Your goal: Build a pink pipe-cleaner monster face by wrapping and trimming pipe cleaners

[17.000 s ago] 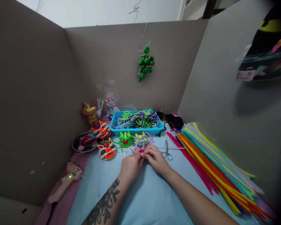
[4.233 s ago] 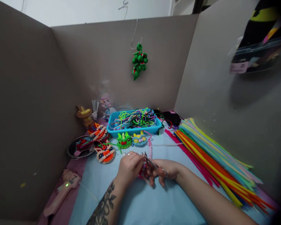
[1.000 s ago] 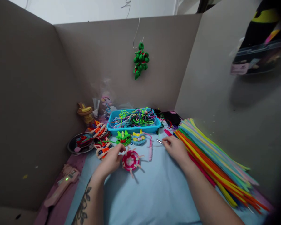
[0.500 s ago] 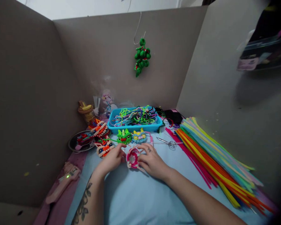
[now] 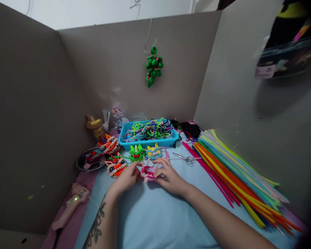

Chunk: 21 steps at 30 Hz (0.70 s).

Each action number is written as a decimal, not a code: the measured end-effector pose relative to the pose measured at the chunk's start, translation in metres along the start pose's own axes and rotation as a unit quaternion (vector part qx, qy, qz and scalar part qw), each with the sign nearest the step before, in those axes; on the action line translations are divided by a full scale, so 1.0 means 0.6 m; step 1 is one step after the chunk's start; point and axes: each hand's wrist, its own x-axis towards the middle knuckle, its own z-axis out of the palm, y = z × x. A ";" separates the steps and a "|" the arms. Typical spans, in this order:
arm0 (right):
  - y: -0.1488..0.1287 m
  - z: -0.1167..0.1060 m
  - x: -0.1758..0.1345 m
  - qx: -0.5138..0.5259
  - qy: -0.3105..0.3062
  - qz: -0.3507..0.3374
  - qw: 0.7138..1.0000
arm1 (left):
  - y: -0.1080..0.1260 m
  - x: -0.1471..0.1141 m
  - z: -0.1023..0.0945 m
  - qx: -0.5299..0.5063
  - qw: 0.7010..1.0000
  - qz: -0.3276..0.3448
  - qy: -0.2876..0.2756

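Observation:
Between my hands is a pink and white ring-shaped pipe-cleaner piece (image 5: 148,172), with pale stems sticking up from it. My left hand (image 5: 129,176) has its fingers curled against the left side of the piece. From the right, my right hand (image 5: 171,177) pinches its edge with thumb and fingers. Just behind stand a green pipe-cleaner animal head (image 5: 137,153) and a light blue one with yellow eyes (image 5: 153,152). An orange and cream one (image 5: 116,166) lies beside my left hand.
A blue tray (image 5: 149,143) of pipe-cleaner scraps stands at the back. Scissors (image 5: 188,159) lie right of centre, near long bundles of coloured pipe cleaners (image 5: 235,173). At left are a metal bowl (image 5: 80,162) and a pink glue gun (image 5: 72,207). Grey partitions (image 5: 114,58) enclose the table.
The pink piece has tipped from showing its round opening to a more level position, its pale stems now pointing up. Both hands stay at its sides. The camera view has shifted slightly.

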 end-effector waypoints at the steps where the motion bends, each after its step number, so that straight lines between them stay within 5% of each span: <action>1: 0.006 -0.004 0.001 0.096 0.033 0.043 0.994 | 0.001 0.001 0.000 0.000 1.000 0.009 0.007; 5: 0.040 -0.028 0.008 0.419 0.159 0.204 0.870 | 0.009 0.004 -0.001 0.016 0.998 0.031 0.053; 12: 0.060 -0.057 0.014 0.552 0.210 0.249 0.768 | 0.016 0.007 0.001 -0.004 0.995 0.032 0.090; 17: 0.062 -0.088 0.016 0.551 0.228 0.204 0.776 | 0.012 0.011 0.001 -0.016 0.991 0.023 0.130; 21: 0.054 -0.101 0.014 0.482 0.228 0.163 0.830 | 0.016 0.012 0.008 -0.054 0.990 0.021 0.129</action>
